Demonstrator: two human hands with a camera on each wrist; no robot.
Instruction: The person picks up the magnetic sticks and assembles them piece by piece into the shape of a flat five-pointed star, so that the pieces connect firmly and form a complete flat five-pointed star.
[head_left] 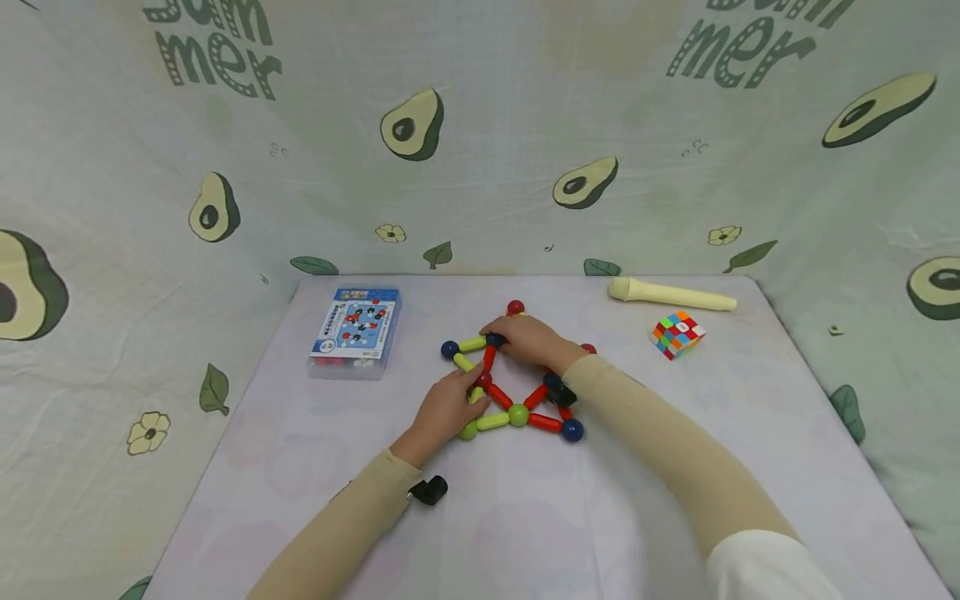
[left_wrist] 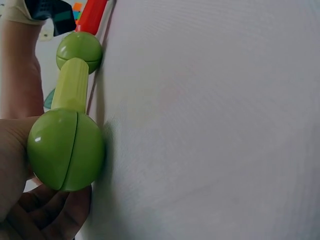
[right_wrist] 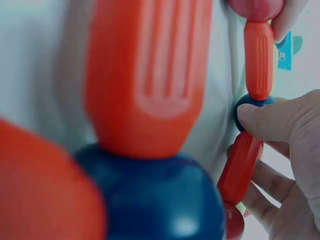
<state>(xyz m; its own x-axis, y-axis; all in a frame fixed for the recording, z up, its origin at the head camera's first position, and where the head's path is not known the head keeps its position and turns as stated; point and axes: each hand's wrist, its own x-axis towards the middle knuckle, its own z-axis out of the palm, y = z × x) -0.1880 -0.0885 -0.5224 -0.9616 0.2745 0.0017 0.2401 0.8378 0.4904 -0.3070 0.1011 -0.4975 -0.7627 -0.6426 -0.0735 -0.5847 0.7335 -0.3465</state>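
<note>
A flat figure of magnetic rods and balls (head_left: pixel 517 392) lies mid-table. My left hand (head_left: pixel 471 392) reaches in from the lower left and curls round a yellow-green rod (head_left: pixel 476 397) between a red ball (head_left: pixel 484 381) and the corner green ball (head_left: pixel 468 431). In the left wrist view that green ball (left_wrist: pixel 65 150) sits against my palm, joined by another yellow-green rod (left_wrist: pixel 70 85) to a second green ball (left_wrist: pixel 79 50). My right hand (head_left: pixel 501 338) pinches a blue ball (head_left: pixel 493 339) at the figure's top. In the right wrist view my thumb presses that blue ball (right_wrist: pixel 250 102) between two red rods (right_wrist: pixel 258 60).
A blue toy box (head_left: pixel 356 332) lies at the left of the lilac table (head_left: pixel 300 467). A cream cylinder (head_left: pixel 671 293) and a colour cube (head_left: pixel 677 334) lie at the back right. Avocado-print cloth (head_left: pixel 480 167) hangs behind and on both sides.
</note>
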